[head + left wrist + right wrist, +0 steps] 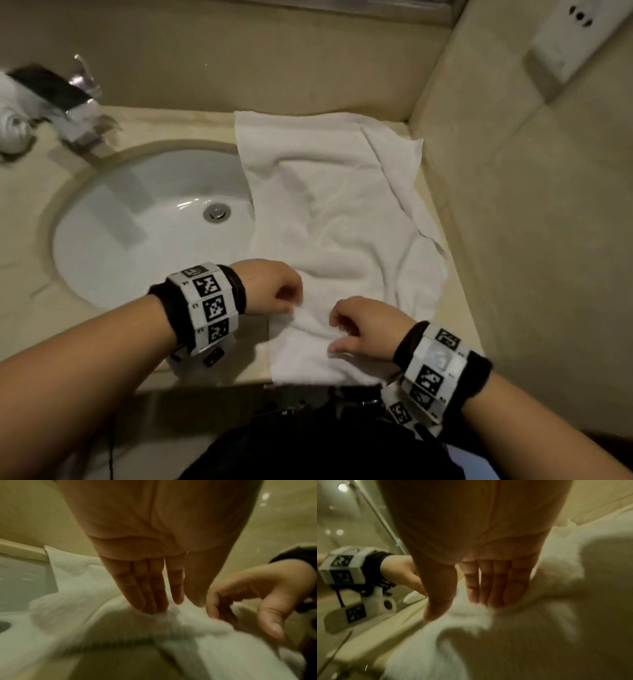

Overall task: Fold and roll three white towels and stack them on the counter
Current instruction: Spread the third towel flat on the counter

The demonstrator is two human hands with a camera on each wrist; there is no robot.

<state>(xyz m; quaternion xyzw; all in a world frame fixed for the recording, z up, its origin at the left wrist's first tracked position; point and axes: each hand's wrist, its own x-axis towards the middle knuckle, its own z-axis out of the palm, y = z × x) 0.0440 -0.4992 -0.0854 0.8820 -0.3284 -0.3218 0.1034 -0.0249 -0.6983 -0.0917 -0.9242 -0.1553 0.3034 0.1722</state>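
A white towel (342,212) lies lengthwise on the counter (30,212), right of the sink, running from the back wall to the front edge. It is wrinkled, with one corner folded over at the back right. Both hands are at its near end. My left hand (291,301) has curled fingers and pinches a raised fold of the towel (120,626) between fingers and thumb (175,604). My right hand (337,332) is just to the right; its fingers and thumb (462,609) grip the same bunched near end (513,635). A rolled white towel (13,123) stands at the far left.
The white sink basin (113,246) with its drain (216,212) is left of the towel, whose left edge hangs over the rim. A chrome faucet (78,102) stands behind the sink. A beige wall (513,222) with an outlet (575,41) closes in the right side.
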